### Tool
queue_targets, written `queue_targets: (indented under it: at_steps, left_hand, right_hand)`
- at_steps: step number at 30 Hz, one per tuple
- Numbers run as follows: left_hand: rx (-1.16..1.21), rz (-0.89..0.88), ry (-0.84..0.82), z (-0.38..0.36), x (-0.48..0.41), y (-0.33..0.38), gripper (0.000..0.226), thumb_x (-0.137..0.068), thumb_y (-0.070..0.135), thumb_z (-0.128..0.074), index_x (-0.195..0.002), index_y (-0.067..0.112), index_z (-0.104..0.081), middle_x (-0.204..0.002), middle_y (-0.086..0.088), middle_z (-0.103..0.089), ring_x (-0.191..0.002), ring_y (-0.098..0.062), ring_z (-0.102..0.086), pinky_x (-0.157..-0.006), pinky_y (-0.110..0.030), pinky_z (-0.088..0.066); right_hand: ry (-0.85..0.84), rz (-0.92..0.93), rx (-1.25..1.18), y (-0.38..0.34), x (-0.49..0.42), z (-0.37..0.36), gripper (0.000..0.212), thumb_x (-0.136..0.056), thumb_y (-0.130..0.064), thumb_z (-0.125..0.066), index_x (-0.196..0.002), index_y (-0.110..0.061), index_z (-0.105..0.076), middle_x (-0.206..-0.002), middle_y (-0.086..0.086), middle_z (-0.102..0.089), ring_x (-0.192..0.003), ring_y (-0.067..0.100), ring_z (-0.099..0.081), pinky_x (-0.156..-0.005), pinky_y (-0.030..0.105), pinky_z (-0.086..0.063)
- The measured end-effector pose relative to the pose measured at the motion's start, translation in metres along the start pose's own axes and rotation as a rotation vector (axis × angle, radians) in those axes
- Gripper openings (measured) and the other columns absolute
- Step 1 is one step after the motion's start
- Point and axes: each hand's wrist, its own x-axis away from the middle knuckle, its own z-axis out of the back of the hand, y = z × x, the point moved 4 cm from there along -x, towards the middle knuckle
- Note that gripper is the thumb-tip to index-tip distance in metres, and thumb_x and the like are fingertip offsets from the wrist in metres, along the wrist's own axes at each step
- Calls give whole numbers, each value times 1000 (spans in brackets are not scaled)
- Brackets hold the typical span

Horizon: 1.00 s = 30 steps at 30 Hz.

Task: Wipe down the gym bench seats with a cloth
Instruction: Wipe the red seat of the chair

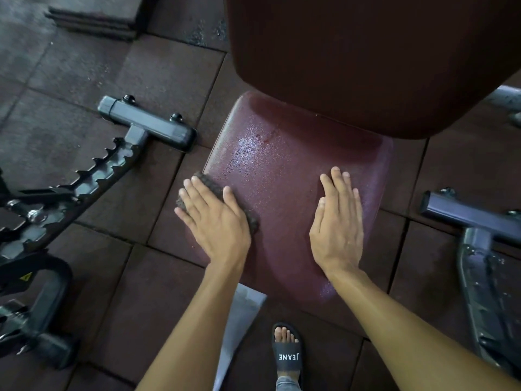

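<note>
A dark red padded bench seat (284,162) fills the middle of the view, with a wet shiny patch near its upper left. Its dark red backrest (352,57) rises above it at the top. My left hand (217,218) presses flat with straight fingers on a dark brown cloth (203,179) at the seat's left edge; the cloth shows beyond my fingertips and beside my thumb. My right hand (338,224) rests flat on the right part of the seat, fingers straight, holding nothing.
A black toothed adjustment bar and foot (135,134) of another machine lies on the floor at left. A second black frame foot (473,218) stands at right. Rubber floor tiles (84,74) surround the bench. My sandalled foot (287,354) is below the seat.
</note>
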Motion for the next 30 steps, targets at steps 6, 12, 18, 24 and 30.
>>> queue_targets:
  at_steps: [6,12,18,24,30]
  left_hand:
    - [-49,-182,-27,-12,-46,67,68,-102,47,-21,-154,4,-11,-162,-15,-14,-151,-28,-8,-122,-49,-3]
    - [-52,-530,-26,-15,-20,77,64,-102,41,-25,-154,6,-15,-163,-12,-12,-151,-26,-6,-123,-48,-5]
    - [-69,-407,-16,-13,-31,58,65,-102,42,-25,-155,7,-12,-163,-10,-11,-151,-24,-3,-123,-48,-4]
    - [-60,-540,-47,-28,-49,142,63,-101,40,-29,-153,5,-17,-162,-12,-16,-151,-26,-6,-122,-49,-2]
    - [-66,-838,-132,-15,-45,96,62,-100,35,-26,-155,8,-14,-163,-7,-12,-151,-20,-4,-123,-44,-6]
  right_hand:
    - [-5,4,39,2,0,-5,47,-103,-12,-33,-150,-12,-38,-161,5,-31,-152,20,-19,-125,33,-8]
    - [-49,15,135,0,1,-4,54,-105,-38,-30,-154,-15,-32,-163,3,-25,-153,20,-17,-125,36,-8]
    - [-103,50,217,-2,1,-5,70,-101,-58,-26,-158,-17,-20,-166,2,-14,-154,19,-8,-125,42,-7]
    - [-39,57,198,2,3,-9,67,-102,-54,-29,-157,-16,-25,-165,3,-19,-153,20,-14,-124,44,-13]
    - [-15,51,139,2,3,-8,58,-103,-43,-31,-155,-16,-31,-164,3,-24,-153,20,-17,-125,41,-12]
